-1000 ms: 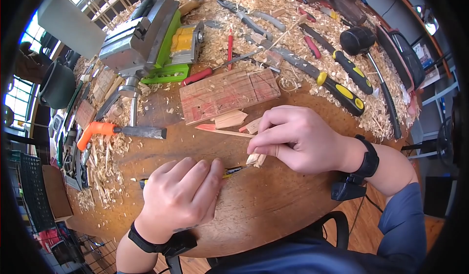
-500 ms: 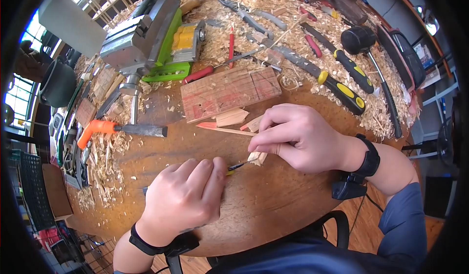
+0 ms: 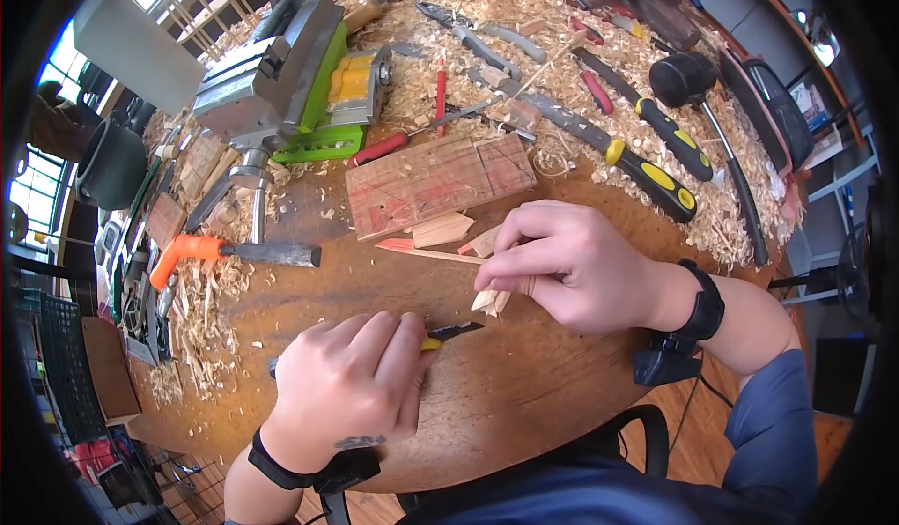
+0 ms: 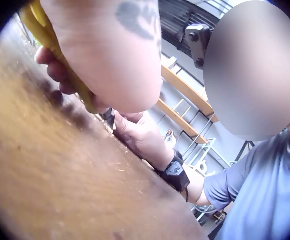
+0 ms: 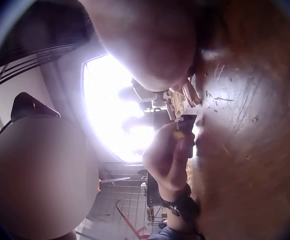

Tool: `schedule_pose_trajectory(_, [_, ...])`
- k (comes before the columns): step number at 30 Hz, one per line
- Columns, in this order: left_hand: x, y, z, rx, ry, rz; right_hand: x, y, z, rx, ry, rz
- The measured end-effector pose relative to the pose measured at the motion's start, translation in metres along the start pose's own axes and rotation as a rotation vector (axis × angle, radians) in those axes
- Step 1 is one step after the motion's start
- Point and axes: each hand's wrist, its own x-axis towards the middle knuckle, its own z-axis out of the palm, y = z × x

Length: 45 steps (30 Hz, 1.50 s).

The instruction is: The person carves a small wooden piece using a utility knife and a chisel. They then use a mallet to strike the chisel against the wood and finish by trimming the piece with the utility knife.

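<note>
Gripping a knife and pinching wood near the table's front edge

At the left side of the table (image 3: 449, 441), an orange-handled chisel (image 3: 272, 252) lies with its blade pointing right, below the metal vise (image 3: 248, 99). Toward the front edge, my left hand (image 3: 348, 375) is curled round the yellow handle of a knife (image 3: 456, 331), its dark blade reaching right. Just beside the blade tip, apart from it, is the small piece of wood (image 3: 492, 301) that my right hand (image 3: 573, 267) pinches between thumb and fingers. Beyond it, toward the back edge, lies a red-marked board (image 3: 440, 183). Farther right, a black mallet (image 3: 683, 77) rests among shavings (image 3: 716, 230) by the right edge.
</note>
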Motion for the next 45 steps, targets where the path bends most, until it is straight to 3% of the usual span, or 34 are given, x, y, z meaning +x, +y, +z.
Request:
schedule_pose_trajectory(5, [-0.001, -0.004, 0.01, 0.014, 0.095, 0.012, 0.001, -0.001, -0.001, 0.034, -0.005, 0.012])
schedule_pose_trajectory(7, [-0.001, -0.01, 0.017, 0.05, 0.198, 0.102, 0.001, -0.001, -0.001, 0.043, -0.008, 0.022])
schedule_pose_trajectory(14, [-0.002, -0.006, 0.014, 0.06, 0.195, 0.091, 0.0, 0.001, 0.0, -0.014, 0.003, -0.019])
schedule_pose_trajectory(26, [-0.004, 0.012, 0.003, 0.15, -0.001, 0.029, 0.0, 0.0, 0.0, -0.035, -0.009, -0.053])
schedule_pose_trajectory(34, [0.003, 0.02, -0.003, 0.403, -0.038, 0.185, 0.001, -0.001, 0.002, -0.024, 0.03, -0.105])
schedule_pose_trajectory(43, [0.0, 0.031, -0.005, 0.448, -0.109, 0.141, 0.005, -0.006, 0.001, -0.033, 0.042, -0.214])
schedule_pose_trajectory(45, [0.0, 0.03, -0.005, 0.438, -0.099, 0.141, 0.001, -0.01, -0.001, -0.025, 0.019, -0.122])
